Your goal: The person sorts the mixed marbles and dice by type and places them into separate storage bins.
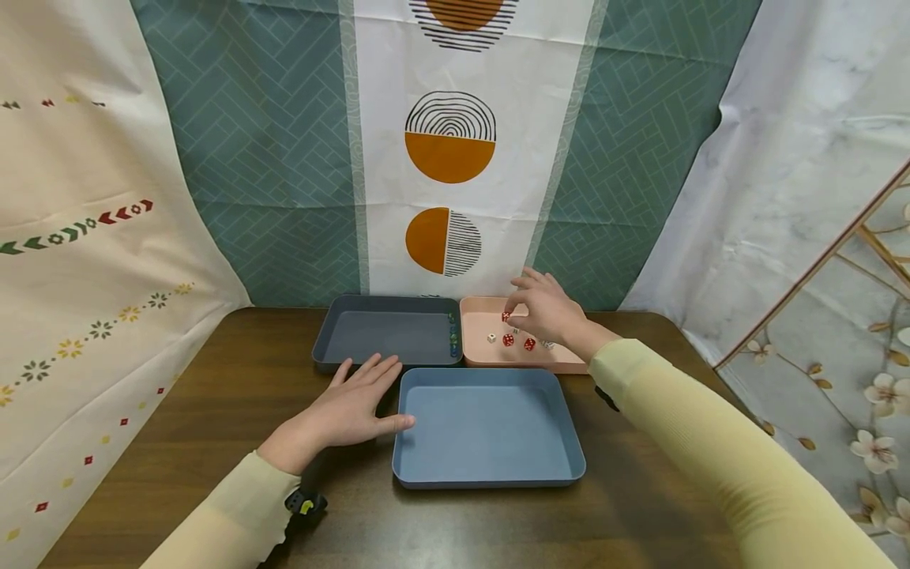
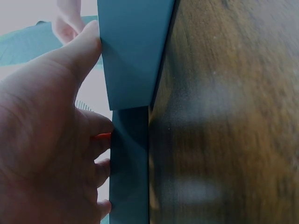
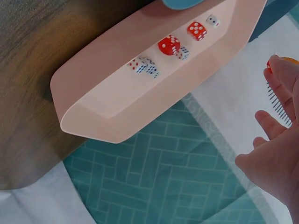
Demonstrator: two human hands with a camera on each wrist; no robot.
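My right hand (image 1: 546, 310) hovers over the pink tray (image 1: 478, 359), pinching a red die (image 3: 269, 64) between thumb and index fingertips. Inside that tray lie red dice (image 1: 529, 344) and white dice (image 3: 212, 20) with coloured pips. My left hand (image 1: 350, 405) is spread flat beside the light blue tray (image 1: 490, 427), its thumb at the left rim. In the left wrist view, the other fingers (image 2: 103, 172) are near the wall of the dark grey tray (image 2: 130, 172). No objects show inside the light blue tray.
Small green and blue pieces (image 1: 453, 336) line the right side of the dark grey tray, which adjoins the pink one. All three trays stand on a brown wooden table (image 1: 213, 411). Patterned cloths (image 1: 277, 158) hang behind and at both sides.
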